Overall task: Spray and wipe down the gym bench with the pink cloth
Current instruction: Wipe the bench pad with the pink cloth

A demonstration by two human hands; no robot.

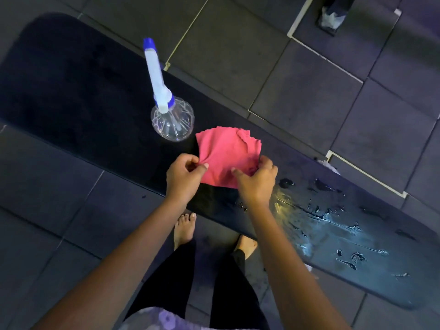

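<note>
Floor (pixel 309 79): dark tiles with pale joints are seen all round the bench; two bare feet (pixel 184 226) are planted at its near edge.
Gym bench (pixel 71 91): a long black pad is laid diagonally across the view, from far left to near right.
Wet stretch (pixel 333 229): drops and streaks of liquid are seen glistening on the right part of the pad; the left part looks dull and dry.
Spray bottle (pixel 171 117): a clear bottle with a white and blue head is stood upright on the pad, just beside the cloth, and is held by neither hand.
Pink cloth (pixel 223 151): it is spread out over the middle of the pad, between the bottle and the wet stretch; whether it rests on the pad cannot be told.
Left hand (pixel 183 175): the cloth's left edge is pinched between thumb and fingers.
Right hand (pixel 257 182): the cloth's near right corner is gripped by curled fingers.
Done: spraying of the right part is judged finished, since liquid lies there unwiped.
Left: the wet stretch is still to be wiped, and the dry left part is probably to be sprayed and wiped too.
</note>
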